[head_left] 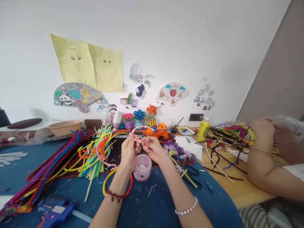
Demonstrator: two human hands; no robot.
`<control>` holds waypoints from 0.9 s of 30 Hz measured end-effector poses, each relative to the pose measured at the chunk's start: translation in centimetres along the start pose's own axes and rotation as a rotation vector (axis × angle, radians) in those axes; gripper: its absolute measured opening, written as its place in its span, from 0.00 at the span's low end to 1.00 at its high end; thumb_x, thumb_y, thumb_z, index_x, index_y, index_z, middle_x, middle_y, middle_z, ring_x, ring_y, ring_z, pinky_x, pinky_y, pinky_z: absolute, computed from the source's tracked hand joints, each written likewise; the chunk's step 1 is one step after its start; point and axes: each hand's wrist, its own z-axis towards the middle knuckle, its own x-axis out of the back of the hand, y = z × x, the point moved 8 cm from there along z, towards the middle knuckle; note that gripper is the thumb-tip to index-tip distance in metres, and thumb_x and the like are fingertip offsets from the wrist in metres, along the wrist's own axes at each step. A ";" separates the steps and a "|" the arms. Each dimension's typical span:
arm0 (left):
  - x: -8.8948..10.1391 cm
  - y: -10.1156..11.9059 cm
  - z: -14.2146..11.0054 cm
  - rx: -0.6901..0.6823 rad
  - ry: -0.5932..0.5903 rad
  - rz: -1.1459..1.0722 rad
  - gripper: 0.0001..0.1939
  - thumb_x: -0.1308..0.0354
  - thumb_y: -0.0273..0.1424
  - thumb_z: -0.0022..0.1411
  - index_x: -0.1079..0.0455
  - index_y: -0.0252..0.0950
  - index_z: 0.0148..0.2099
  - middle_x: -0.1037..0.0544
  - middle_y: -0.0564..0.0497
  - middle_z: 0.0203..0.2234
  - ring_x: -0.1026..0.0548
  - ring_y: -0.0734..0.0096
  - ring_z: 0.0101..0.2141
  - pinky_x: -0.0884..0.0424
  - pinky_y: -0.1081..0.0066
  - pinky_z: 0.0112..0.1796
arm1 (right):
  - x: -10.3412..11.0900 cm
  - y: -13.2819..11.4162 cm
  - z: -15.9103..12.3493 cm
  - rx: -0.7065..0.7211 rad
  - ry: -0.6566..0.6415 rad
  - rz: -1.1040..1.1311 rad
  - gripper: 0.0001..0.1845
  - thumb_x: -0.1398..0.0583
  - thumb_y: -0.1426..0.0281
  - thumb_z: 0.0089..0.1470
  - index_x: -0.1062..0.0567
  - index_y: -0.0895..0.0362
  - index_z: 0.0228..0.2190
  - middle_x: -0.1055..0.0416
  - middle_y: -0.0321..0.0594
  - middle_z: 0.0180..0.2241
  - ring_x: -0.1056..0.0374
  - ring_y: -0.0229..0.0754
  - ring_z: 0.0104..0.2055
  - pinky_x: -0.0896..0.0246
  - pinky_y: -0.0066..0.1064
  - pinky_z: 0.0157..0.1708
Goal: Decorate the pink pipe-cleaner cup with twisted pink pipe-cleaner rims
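Both hands are raised at the middle, over the blue mat [142, 209]. My left hand [129, 151] pinches a light pink pipe cleaner [137, 128], whose free part arcs up and to the right. The fingertips of my right hand [155, 150] close on the same pipe cleaner, close beside the left ones. Just below the hands stands a ribbed pink cup [142, 172]. Left of them lies a pile of yellow, green and orange pipe cleaners [101, 148]; on the right are purple flowers [174, 148].
A blue glue gun [57, 212] lies at the front left, by bundled pipe cleaners [53, 167]. Small potted flowers [139, 118] stand along the wall. A yellow bottle [203, 129] is at the right. Another person's arm [261, 164] rests over the wooden table [237, 193].
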 end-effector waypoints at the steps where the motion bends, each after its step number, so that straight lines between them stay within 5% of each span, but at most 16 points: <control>1: -0.1 0.0 0.0 0.001 -0.006 -0.003 0.24 0.34 0.50 0.49 0.34 0.33 0.26 0.38 0.60 0.14 0.43 0.84 0.16 0.46 0.79 0.19 | 0.1 -0.2 0.1 0.019 0.013 0.000 0.21 0.25 0.56 0.31 0.20 0.60 0.22 0.33 0.35 0.18 0.49 0.29 0.18 0.57 0.24 0.17; 8: -1.0 0.0 -0.3 0.031 -0.090 0.008 0.22 0.31 0.46 0.48 0.32 0.32 0.28 0.36 0.59 0.15 0.39 0.81 0.19 0.41 0.78 0.24 | -0.1 -1.5 0.0 0.122 0.023 -0.028 0.19 0.26 0.57 0.34 0.21 0.59 0.20 0.32 0.35 0.22 0.46 0.29 0.18 0.56 0.26 0.17; 21: -1.2 -0.8 -0.2 0.073 -0.186 0.069 0.22 0.35 0.46 0.53 0.35 0.32 0.26 0.40 0.59 0.17 0.43 0.85 0.16 0.49 0.79 0.20 | -0.2 -0.6 -0.1 -0.027 -0.085 0.019 0.19 0.27 0.57 0.34 0.24 0.59 0.16 0.40 0.31 0.15 0.52 0.28 0.15 0.60 0.27 0.17; 27: -0.5 -0.1 0.3 0.037 -0.155 0.056 0.21 0.37 0.46 0.55 0.36 0.33 0.27 0.40 0.59 0.18 0.44 0.86 0.16 0.49 0.80 0.20 | 0.9 -0.4 -0.2 -0.116 -0.088 -0.025 0.19 0.28 0.58 0.41 0.20 0.61 0.29 0.32 0.37 0.22 0.44 0.31 0.20 0.54 0.26 0.19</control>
